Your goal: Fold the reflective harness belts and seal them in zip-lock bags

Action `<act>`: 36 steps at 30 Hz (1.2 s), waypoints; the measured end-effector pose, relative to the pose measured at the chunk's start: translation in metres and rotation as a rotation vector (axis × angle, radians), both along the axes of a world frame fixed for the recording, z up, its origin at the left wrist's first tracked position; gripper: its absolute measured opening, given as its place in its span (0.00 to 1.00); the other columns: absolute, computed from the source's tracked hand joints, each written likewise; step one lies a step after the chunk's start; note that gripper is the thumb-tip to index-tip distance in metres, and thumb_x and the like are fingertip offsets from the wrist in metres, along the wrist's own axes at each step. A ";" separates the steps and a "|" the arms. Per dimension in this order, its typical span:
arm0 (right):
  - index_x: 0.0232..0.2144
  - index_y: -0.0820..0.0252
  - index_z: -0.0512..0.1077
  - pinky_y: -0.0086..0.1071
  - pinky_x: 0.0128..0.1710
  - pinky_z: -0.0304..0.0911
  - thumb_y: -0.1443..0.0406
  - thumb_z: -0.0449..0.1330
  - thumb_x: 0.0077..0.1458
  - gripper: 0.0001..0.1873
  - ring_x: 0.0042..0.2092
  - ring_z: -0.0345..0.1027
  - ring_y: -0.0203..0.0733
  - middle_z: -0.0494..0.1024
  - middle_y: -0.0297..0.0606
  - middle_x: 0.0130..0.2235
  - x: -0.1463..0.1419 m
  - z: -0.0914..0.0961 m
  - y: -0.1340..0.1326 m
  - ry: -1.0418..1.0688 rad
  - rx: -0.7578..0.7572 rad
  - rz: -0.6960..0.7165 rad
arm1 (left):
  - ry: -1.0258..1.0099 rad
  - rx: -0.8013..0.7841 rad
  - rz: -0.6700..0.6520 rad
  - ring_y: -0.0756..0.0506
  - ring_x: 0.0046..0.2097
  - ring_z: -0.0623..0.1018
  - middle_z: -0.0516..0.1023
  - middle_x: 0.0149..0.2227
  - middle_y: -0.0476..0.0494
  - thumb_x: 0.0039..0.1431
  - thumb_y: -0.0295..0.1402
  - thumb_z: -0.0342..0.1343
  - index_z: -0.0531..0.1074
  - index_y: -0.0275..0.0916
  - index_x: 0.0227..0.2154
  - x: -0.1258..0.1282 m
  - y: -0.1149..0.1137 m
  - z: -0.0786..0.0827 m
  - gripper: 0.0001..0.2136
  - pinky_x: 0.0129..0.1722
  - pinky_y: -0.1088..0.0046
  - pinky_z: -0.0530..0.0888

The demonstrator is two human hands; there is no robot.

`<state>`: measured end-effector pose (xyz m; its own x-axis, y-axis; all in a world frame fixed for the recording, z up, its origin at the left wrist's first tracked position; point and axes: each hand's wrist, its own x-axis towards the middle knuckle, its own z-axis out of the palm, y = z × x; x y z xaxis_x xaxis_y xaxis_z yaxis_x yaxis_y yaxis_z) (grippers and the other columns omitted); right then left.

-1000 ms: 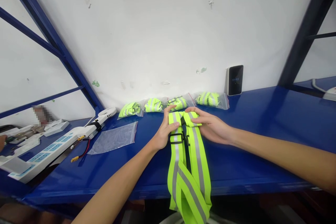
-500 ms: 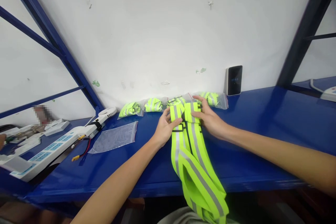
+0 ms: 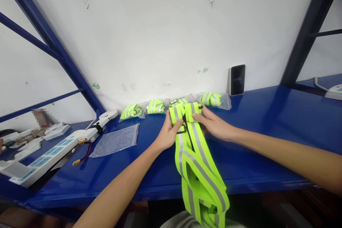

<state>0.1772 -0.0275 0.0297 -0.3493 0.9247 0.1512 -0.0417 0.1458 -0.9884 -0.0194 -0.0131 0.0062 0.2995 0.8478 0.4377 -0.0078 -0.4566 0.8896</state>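
Neon yellow reflective straps (image 3: 199,142) with grey stripes and black buckles hang between my hands, draping over the table's front edge toward my lap. My left hand (image 3: 169,131) grips the folded upper end on its left side, thumb across the front beside a buckle. On the right side, my right hand (image 3: 210,123) pinches the other folded end, thumb in front and the other fingers mostly hidden behind it. Just beyond my hands lies a row of clear bags with similar straps, including one bagged bundle (image 3: 211,99). An unfilled clear zip bag (image 3: 116,140) lies flat to the left.
The blue table (image 3: 256,124) stands against a white wall. A white power strip (image 3: 53,153), a small fan (image 3: 109,114) and a wire with yellow connectors (image 3: 82,153) lie at left. A dark-screened device (image 3: 237,80) leans at the back right. Blue frame posts rise on both sides.
My right index finger has come down from its raised position and now wraps behind the folded strap. The hanging loops have shifted slightly. The whole view has moved a little.
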 end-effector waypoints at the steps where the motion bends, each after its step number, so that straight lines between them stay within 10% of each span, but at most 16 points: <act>1: 0.57 0.48 0.58 0.34 0.25 0.70 0.55 0.57 0.61 0.24 0.32 0.72 0.42 0.76 0.35 0.40 0.000 0.000 0.000 0.031 -0.006 0.025 | -0.022 -0.013 -0.008 0.40 0.57 0.71 0.71 0.55 0.41 0.61 0.40 0.57 0.59 0.43 0.55 0.000 0.000 0.001 0.22 0.56 0.63 0.69; 9: 0.58 0.49 0.60 0.43 0.44 0.72 0.55 0.57 0.60 0.25 0.45 0.73 0.48 0.77 0.37 0.48 -0.003 -0.007 0.006 0.115 0.091 -0.035 | -0.142 -0.220 -0.180 0.38 0.55 0.75 0.74 0.55 0.41 0.48 0.32 0.68 0.57 0.44 0.60 0.000 -0.008 0.009 0.37 0.53 0.63 0.72; 14: 0.56 0.51 0.63 0.46 0.54 0.66 0.54 0.56 0.62 0.22 0.55 0.67 0.50 0.74 0.38 0.54 0.000 -0.005 0.012 0.064 0.186 -0.062 | -0.104 -0.223 -0.207 0.38 0.49 0.79 0.79 0.49 0.36 0.49 0.36 0.68 0.68 0.35 0.52 -0.002 0.000 0.006 0.27 0.52 0.60 0.73; 29: 0.56 0.56 0.65 0.39 0.40 0.65 0.58 0.55 0.62 0.21 0.35 0.69 0.45 0.76 0.36 0.37 0.004 -0.006 0.000 -0.203 0.621 -0.172 | -0.182 -0.590 -0.065 0.38 0.41 0.81 0.82 0.38 0.40 0.36 0.26 0.69 0.78 0.35 0.38 0.002 -0.004 0.010 0.20 0.41 0.63 0.77; 36: 0.53 0.51 0.68 0.47 0.55 0.61 0.64 0.53 0.63 0.16 0.56 0.66 0.51 0.72 0.44 0.54 0.006 -0.007 0.004 -0.226 0.956 -0.074 | -0.327 -0.649 -0.057 0.37 0.40 0.81 0.82 0.30 0.42 0.34 0.23 0.66 0.78 0.34 0.29 0.006 -0.002 0.006 0.13 0.46 0.58 0.76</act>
<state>0.1832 -0.0237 0.0226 -0.4078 0.4682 0.7839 0.1751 0.8827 -0.4361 -0.0131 -0.0150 0.0124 0.2911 0.9539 -0.0730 -0.3280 0.1712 0.9290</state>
